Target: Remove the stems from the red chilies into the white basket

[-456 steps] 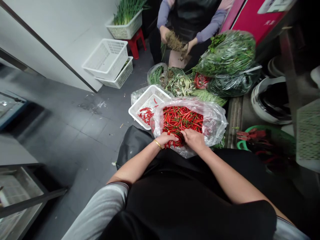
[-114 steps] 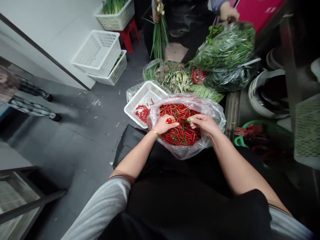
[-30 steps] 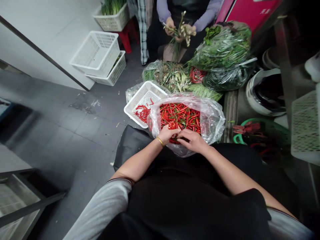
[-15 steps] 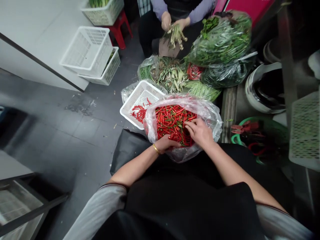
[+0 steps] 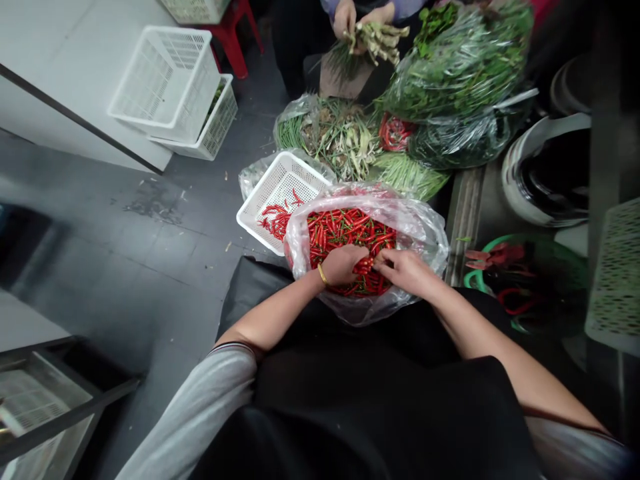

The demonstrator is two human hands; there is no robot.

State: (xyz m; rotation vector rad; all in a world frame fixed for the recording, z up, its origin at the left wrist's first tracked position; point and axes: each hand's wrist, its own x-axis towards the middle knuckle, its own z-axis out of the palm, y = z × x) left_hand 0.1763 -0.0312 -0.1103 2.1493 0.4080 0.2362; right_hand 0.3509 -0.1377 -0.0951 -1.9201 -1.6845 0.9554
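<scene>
A clear plastic bag in front of me is rolled open and full of red chillies with green stems. Over the chillies, my left hand, a gold bracelet at its wrist, is closed round a small bunch of red chillies. My right hand meets it from the right, thumb and fingers pinched together at the end of that bunch; whatever lies between those fingertips is too small to make out. Left of the bag, a white perforated basket holds some loose red chillies.
Bagged greens, spring onions and green beans lie beyond the bag. A co-worker's hands hold a bunch of stalks. White crates stand at left; a green basin and white bucket at right.
My left hand has lifted and shifted right with its chillies. My right hand has come down to meet it. The view has tilted slightly, and the co-worker's bunch has turned.
</scene>
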